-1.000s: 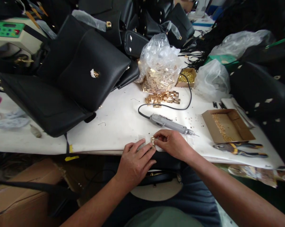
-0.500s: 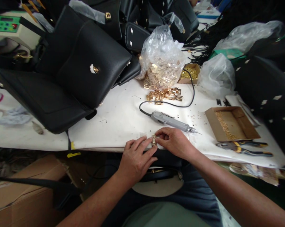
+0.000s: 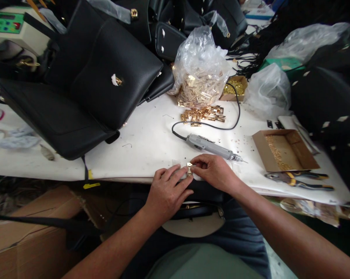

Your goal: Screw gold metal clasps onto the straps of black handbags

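A small gold metal bag fitting (image 3: 189, 168) lies at the front edge of the white table, between my two hands. My left hand (image 3: 166, 190) rests with its fingers stretched out and apart, their tips next to the fitting's left and near sides. From the right, the thumb and forefinger of my right hand (image 3: 214, 171) pinch together at the fitting's edge. Whether a tiny part sits between those fingertips cannot be seen. Just beyond the hands lies a grey corded electric screwdriver (image 3: 208, 146), its bit pointing right. A bag with a beige flap (image 3: 193, 226) is on my lap.
A black bag (image 3: 116, 73) leans at the left. Gold fittings (image 3: 202, 114) lie loose before a clear plastic bag (image 3: 202, 69) of more. At right are a cardboard box (image 3: 297, 151) of small gold pieces and yellow-black pliers (image 3: 297, 180). Another small box (image 3: 234, 87) stands behind.
The fitting's top plate shows brighter and at a slightly different angle, with the right fingertips still at it. Both hands stay nearly in place; the whole view has shifted slightly.
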The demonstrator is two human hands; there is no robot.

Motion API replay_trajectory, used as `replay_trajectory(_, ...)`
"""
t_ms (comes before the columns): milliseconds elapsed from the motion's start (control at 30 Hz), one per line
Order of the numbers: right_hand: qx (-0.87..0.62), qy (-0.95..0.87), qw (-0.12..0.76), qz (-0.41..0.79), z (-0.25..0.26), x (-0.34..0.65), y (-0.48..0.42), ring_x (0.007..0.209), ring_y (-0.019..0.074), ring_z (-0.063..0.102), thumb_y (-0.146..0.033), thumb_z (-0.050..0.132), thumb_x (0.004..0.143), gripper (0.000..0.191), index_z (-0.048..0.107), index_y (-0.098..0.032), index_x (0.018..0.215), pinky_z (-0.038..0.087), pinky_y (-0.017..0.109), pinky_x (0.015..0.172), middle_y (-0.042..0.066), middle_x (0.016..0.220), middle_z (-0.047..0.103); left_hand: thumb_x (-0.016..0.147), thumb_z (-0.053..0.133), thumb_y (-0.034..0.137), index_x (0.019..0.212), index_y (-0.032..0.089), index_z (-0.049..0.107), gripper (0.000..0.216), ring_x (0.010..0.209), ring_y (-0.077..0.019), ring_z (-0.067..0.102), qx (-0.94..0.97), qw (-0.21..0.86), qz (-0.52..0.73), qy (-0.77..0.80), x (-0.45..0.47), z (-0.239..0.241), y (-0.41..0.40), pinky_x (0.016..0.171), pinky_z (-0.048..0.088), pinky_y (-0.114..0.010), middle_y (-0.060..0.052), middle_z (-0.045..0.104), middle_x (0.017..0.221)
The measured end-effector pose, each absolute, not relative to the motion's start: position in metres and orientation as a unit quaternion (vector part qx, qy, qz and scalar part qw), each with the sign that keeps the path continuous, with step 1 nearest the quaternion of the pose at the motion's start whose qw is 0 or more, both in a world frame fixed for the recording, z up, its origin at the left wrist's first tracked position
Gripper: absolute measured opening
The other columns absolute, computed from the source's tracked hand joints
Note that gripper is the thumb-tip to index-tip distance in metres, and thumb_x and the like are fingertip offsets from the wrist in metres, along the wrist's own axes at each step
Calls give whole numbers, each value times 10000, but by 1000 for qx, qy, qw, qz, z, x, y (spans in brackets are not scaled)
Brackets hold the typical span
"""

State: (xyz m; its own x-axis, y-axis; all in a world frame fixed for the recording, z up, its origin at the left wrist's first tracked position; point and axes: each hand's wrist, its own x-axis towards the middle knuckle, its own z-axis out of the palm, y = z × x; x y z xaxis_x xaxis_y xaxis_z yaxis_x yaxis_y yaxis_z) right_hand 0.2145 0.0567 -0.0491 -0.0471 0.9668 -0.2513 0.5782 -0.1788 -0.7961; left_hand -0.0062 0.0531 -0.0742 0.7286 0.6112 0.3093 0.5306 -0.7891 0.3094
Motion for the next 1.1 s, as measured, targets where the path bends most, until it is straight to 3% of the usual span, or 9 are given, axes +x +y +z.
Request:
replay_trajectory(833,-654,-585,238,416,-50,213,57,652,134,603,-220,699,853,142,795,-196,954,436,243,613,-1,779,743,992,630,344,1292,246,671,319,1331,-308,576,933,93,156,309,-3,-66,51,975,439,-477,-72,659,1417)
replay_trajectory(1100,-649,-598,244,403,-48,213,59,651,134,603,-200,696,859,115,790,-193,925,420,242,612,3,748,724,950,710,302,1295,163,628,381,1293,-298,627,917,79,259,294,-4,-75,52,966,479,-451,-104,726,1307)
